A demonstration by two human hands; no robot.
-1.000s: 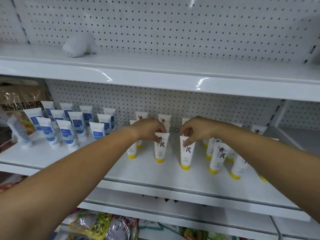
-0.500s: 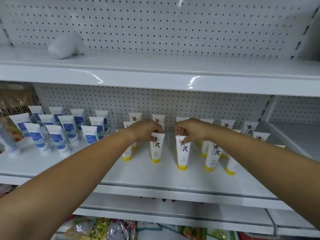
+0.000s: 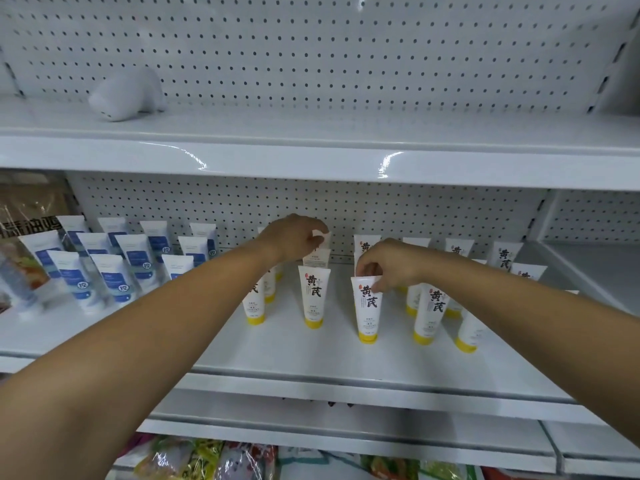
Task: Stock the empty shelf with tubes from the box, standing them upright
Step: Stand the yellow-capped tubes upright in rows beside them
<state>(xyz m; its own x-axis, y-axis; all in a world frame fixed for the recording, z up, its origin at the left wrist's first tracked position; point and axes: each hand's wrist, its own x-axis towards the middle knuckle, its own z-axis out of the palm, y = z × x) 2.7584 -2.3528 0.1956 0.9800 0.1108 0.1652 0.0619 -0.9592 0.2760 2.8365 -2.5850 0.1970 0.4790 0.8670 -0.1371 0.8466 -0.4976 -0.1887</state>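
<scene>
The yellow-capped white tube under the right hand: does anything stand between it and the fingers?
Nothing visible does. The right hand pinches the top edge of the yellow-capped white tube, which stands upright on the white metal shelf.

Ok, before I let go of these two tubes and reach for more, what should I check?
1. Right hand pinches the front tube by its top edge: ok.
2. Front tube upright, yellow cap down on the shelf: ok.
3. Front tube clear of the neighbouring tube to its left: ok, they stand apart.
4. Left hand pinches the top of a back tube: ok.
5. Back tube seated on its cap: cannot tell, its base is hidden behind other tubes.
6. Box with tubes left in it: cannot tell, it is out of view.
</scene>
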